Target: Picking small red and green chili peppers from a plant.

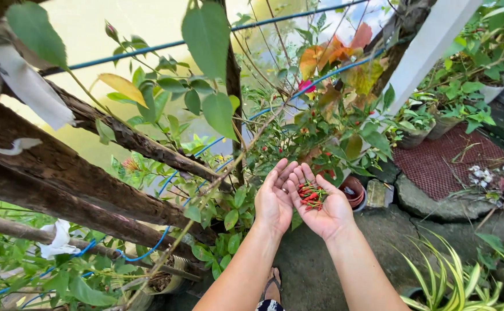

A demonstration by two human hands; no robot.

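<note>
Two hands make one bowl: your right hand (321,204) holds small red chili peppers (310,196); your left hand (274,198), at nine o'clock, stays flat and wide. Keep edges touching so none fall.

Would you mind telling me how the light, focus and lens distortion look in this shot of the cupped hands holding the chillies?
In the head view, soft daylight falls evenly on the left hand and right hand, with no hard shadows; the small red chilli peppers are sharp; the pale background at top left is washed out by glare; the white post leans, hinting at wide-angle distortion.
</note>
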